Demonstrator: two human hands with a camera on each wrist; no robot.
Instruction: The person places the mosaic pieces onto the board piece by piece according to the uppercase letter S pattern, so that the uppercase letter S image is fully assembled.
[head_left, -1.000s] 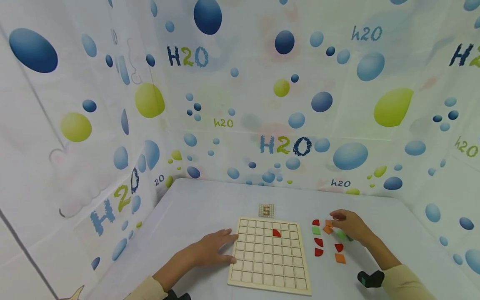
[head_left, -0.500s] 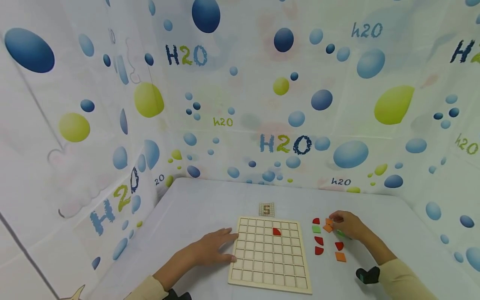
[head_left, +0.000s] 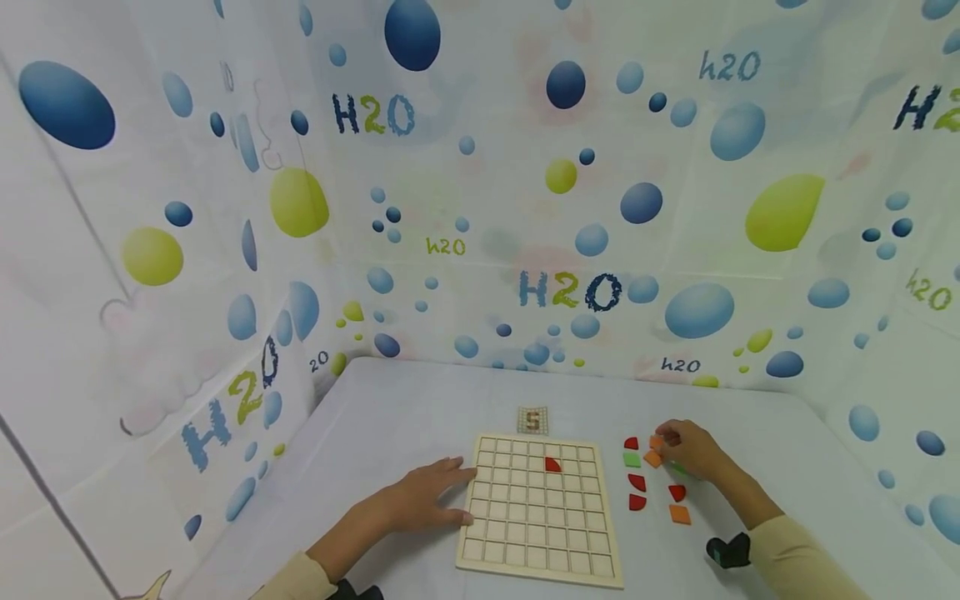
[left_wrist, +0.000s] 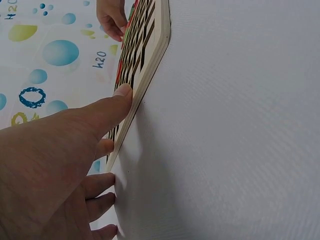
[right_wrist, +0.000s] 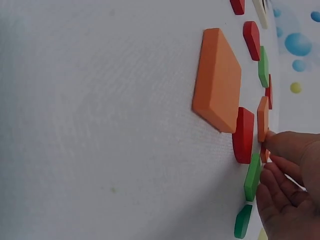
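My left hand rests at the left edge of a wooden grid board, fingers spread. In the left wrist view, its thumb touches the board's edge. One red quarter-round tile sits in an upper cell of the board. Off to the right, my right hand is over the loose tiles, its thumb and forefinger pinching a small orange tile. Another orange tile lies against that one. Under the palm are a green tile and a darker green tile.
A small card with a figure on a grid lies behind the board. Between board and right hand lie red tiles and a light green tile. Nearer me are a red tile and an orange square tile.
My right hand has shifted very slightly and its wrist has turned inward a little over the same tiles. The left hand and the board have stayed put.
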